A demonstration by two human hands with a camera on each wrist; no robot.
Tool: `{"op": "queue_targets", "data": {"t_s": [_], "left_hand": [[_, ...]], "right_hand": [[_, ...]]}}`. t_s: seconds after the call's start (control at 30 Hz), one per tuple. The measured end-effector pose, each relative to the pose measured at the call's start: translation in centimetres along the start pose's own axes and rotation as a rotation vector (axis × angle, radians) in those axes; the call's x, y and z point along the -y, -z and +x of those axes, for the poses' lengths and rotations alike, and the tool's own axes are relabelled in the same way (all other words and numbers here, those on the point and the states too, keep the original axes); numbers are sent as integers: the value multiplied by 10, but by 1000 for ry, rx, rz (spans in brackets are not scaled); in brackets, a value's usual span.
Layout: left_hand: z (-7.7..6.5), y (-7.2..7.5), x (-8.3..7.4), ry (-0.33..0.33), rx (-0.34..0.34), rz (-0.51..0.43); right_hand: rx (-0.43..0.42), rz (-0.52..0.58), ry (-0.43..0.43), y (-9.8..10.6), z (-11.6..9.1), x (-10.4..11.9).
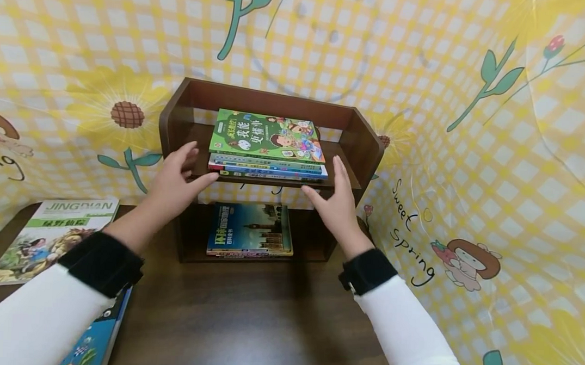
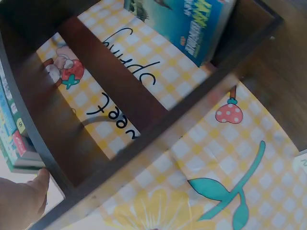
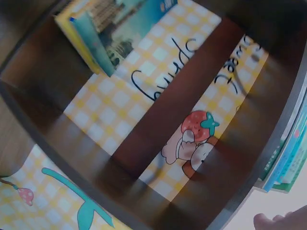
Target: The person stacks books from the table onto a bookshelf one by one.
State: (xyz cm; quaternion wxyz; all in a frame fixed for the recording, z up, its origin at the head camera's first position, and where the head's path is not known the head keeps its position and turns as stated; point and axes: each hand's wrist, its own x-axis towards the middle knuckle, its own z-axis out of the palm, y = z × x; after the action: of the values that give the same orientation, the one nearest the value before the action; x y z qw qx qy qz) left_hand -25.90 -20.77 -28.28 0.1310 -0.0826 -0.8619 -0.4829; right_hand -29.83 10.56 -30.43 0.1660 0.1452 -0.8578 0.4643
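Observation:
A stack of children's books [image 1: 270, 140], green cover on top, lies flat on the upper shelf of a dark brown desk bookshelf [image 1: 368, 137]. To its left is my left hand [image 1: 175, 174], thumb and fingers spread apart, with the thumb near the stack's front left corner. My right hand [image 1: 338, 206] is at the stack's right front, its fingers pointing up and the thumb toward the books. Neither hand grips anything. In the left wrist view, my left thumb [image 2: 38, 191] is by the shelf edge, just below the book spines [image 2: 14, 129]; whether it touches them I cannot tell.
Below, a second pile of books [image 1: 251, 229] with a blue cover lies in the lower compartment. On the brown table [image 1: 237, 316], a white-covered book [image 1: 55, 232] and a blue book [image 1: 94, 337] lie at the left, partly behind my left arm. Yellow checked cloth [image 1: 470, 157] surrounds the table.

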Motion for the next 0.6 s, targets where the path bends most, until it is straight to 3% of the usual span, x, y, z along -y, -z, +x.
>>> {"op": "queue_targets", "data": {"t_s": [0.1,0.27,0.4,0.6], "left_hand": [[-25,10,9,-68,-60,16],[-69,22,38,-67,-164,68],[-96,31,72,22,-208,94],[-128,49,122,269,-162,174]], "right_hand": [[-36,-28,109,1,-27,-4],[-45,-34,188,-7,-77,-12],[-16,-7,185,-17,-117,-21],[5,2,145,-36,-164,-35]]}}
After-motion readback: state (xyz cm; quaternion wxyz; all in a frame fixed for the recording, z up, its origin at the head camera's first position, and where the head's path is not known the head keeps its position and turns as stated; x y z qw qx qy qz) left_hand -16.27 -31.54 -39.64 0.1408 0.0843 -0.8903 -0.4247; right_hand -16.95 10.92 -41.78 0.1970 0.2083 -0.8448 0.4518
